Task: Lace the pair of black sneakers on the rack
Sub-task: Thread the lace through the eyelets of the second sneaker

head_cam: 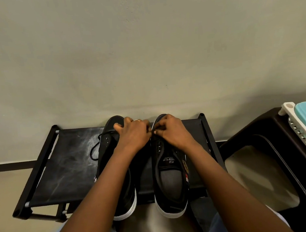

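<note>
While both black shoes sit side by side on the black rack (63, 160) by the wall, the job looks only partly done. On the left, the left sneaker (116, 174) has a black lace (96, 148) in it near the toe, with a loose loop hanging out over the rack top, so this shoe seems at least partly laced, though an arm hides most of it. Next comes the left hand (131, 134), its fingers curled near the toe end between the two shoes; it looks like a pinching grip on a lace, but what it holds is too small to see. Just beside it, the right hand (170, 129) has a closed grip too, fingertips pinched at the top of the right sneaker (169, 179). That shoe shows bare holes down its front, so I think its lacing has only just begun. Far right stands a dark stool (262, 143) with a blue-and-white basket (305, 130) on top.
</note>
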